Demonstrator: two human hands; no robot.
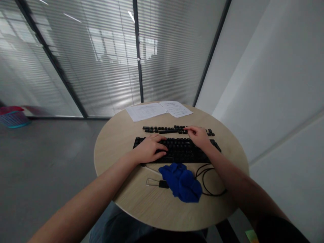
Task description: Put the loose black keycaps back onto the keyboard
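A black keyboard lies on a round wooden table. My left hand rests flat on the keyboard's left part with the fingers spread over the keys. My right hand reaches to the far edge of the keyboard, its fingertips touching a row of loose black keycaps lined up behind it. Whether those fingers pinch a keycap is not clear. A crumpled blue cloth lies in front of the keyboard, between my forearms.
A wire keycap puller lies left of the cloth. The keyboard's black cable coils to the cloth's right. Two printed paper sheets sit at the table's far edge. Glass partitions with blinds stand behind; a basket sits on the floor far left.
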